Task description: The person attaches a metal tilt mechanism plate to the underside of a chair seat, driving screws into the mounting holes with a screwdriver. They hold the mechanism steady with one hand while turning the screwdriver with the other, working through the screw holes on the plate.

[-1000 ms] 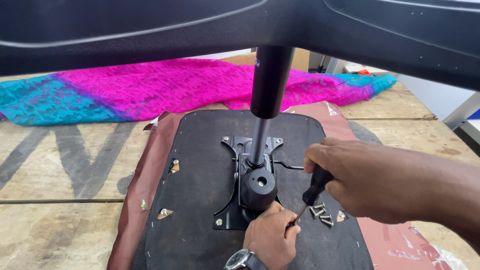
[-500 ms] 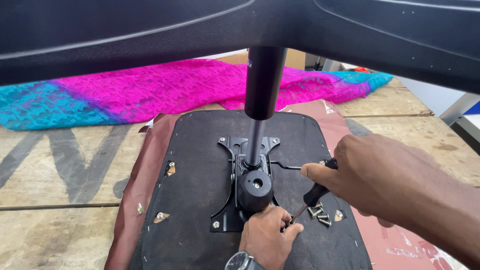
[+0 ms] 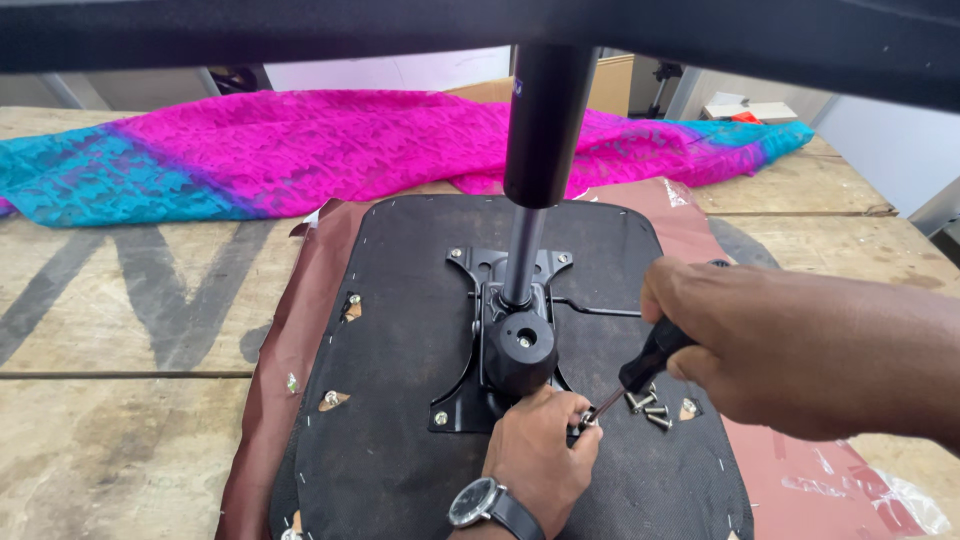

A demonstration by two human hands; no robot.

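Note:
An upturned chair seat (image 3: 400,330) with a black underside lies on a wooden table. A black metal mounting plate (image 3: 470,385) is bolted at its middle, and a gas cylinder (image 3: 540,130) rises from it. My right hand (image 3: 760,345) is shut on a black-handled screwdriver (image 3: 640,370) whose tip meets a screw at the plate's near right corner. My left hand (image 3: 540,450), with a wristwatch, pinches that screw (image 3: 585,420) and steadies it. Loose screws (image 3: 645,405) lie on the seat just right of the tip.
A pink and turquoise cloth (image 3: 300,150) lies across the far side of the wooden table (image 3: 120,330). A brown sheet (image 3: 290,340) sits under the seat. Black chair base arms (image 3: 300,30) span the top of the view. Crumpled clear plastic (image 3: 900,500) lies near right.
My right hand has drawn back to the right with the screwdriver, keeping the tip at the screw. The left hand has stayed by the plate's corner.

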